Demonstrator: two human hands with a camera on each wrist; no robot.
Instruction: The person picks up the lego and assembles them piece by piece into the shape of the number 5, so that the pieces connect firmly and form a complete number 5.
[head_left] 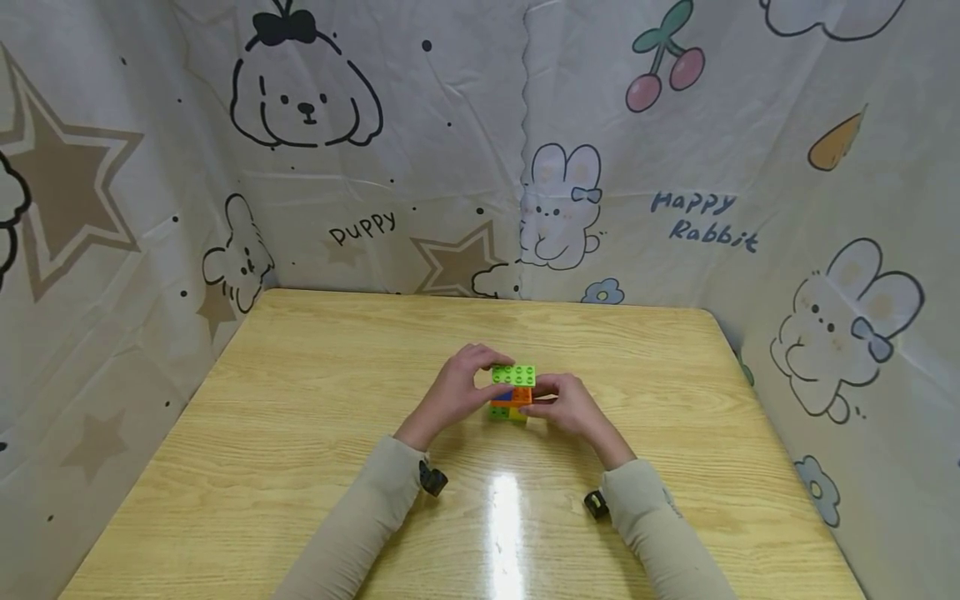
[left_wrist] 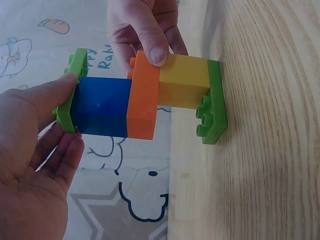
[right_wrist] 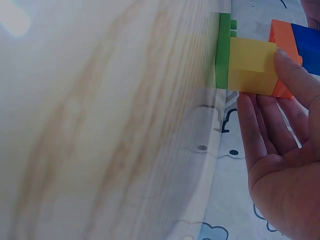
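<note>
A stack of toy building bricks stands on the wooden table, in front of the person. At its foot lies a flat green brick [left_wrist: 218,102], studs up. The yellow block [left_wrist: 184,82] sits on one end of it, with a flat orange brick [left_wrist: 143,102] above. On the orange brick's other end is a blue block [left_wrist: 102,107], topped by a light green brick [head_left: 513,377]. The left hand [head_left: 452,389] pinches the light green top brick between thumb and fingers. From the right, the right hand [head_left: 568,405] grips the stack where yellow meets orange.
The table [head_left: 337,358] has light wood grain and a bright glare streak near its front. Behind it and at both sides hangs a pale cloth [head_left: 450,108] with cartoon drawings. A small black device [head_left: 432,478] sits at the left cuff, another [head_left: 596,504] at the right.
</note>
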